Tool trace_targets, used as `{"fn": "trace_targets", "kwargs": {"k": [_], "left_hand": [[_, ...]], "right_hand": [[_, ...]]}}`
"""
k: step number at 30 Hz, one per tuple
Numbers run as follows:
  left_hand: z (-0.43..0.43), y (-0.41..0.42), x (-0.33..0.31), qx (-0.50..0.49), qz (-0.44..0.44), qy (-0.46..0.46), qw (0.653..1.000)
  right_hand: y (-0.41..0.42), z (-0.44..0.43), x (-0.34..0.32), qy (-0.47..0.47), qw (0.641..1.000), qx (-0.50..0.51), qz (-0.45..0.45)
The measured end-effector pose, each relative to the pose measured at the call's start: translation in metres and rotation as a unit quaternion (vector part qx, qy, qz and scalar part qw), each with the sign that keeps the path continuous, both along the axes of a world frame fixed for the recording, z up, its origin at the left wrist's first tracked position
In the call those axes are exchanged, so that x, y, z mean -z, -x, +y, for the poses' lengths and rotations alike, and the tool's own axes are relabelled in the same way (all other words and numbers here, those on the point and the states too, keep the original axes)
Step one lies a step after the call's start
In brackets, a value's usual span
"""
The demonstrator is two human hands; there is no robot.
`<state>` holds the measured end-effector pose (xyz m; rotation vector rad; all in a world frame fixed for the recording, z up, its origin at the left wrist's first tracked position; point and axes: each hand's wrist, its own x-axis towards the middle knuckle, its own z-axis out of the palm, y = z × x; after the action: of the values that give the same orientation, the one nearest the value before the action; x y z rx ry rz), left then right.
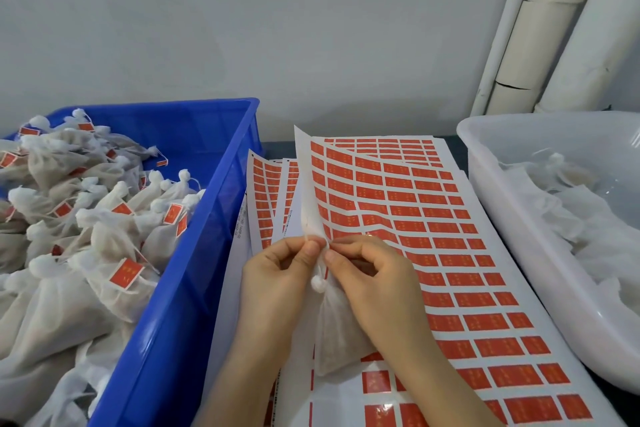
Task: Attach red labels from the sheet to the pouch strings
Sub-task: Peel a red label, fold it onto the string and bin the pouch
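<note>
With left hand (277, 274) pinches the white string (320, 267) of a mesh pouch (337, 333) between thumb and curled fingers, and with right hand (367, 274) pinches the same string just beside, fingertips of both nearly touching. Holds the pouch over the sheet of red labels (450, 253), between a blue crate (207, 218) of labelled pouches (104, 218) at left and a white tub (491, 204) of plain pouches (571, 218) at right. Cannot tell whether a label sits between the fingers.
</note>
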<state>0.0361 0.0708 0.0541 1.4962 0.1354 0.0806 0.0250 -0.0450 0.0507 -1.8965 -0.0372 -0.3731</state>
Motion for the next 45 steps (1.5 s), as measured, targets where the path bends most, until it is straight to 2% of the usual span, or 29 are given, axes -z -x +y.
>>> {"fn": "trace_targets", "kwargs": {"k": [6, 33, 40, 45], "left_hand": [[0.002, -0.001, 0.001, -0.006, 0.004, 0.005, 1.0], [-0.001, 0.0, -0.002, 0.015, 0.007, 0.004, 1.0], [0.001, -0.002, 0.0, 0.009, 0.026, 0.004, 1.0], [0.004, -0.007, 0.003, -0.031, 0.046, -0.011, 0.998]], "right_hand": [[-0.001, -0.001, 0.001, 0.057, 0.998, 0.03, -0.024], [-0.001, -0.001, 0.001, 0.084, 0.995, 0.035, -0.049], [-0.003, -0.003, 0.004, 0.068, 0.996, 0.051, -0.034], [-0.009, -0.014, 0.004, 0.014, 0.994, 0.093, 0.056]]}}
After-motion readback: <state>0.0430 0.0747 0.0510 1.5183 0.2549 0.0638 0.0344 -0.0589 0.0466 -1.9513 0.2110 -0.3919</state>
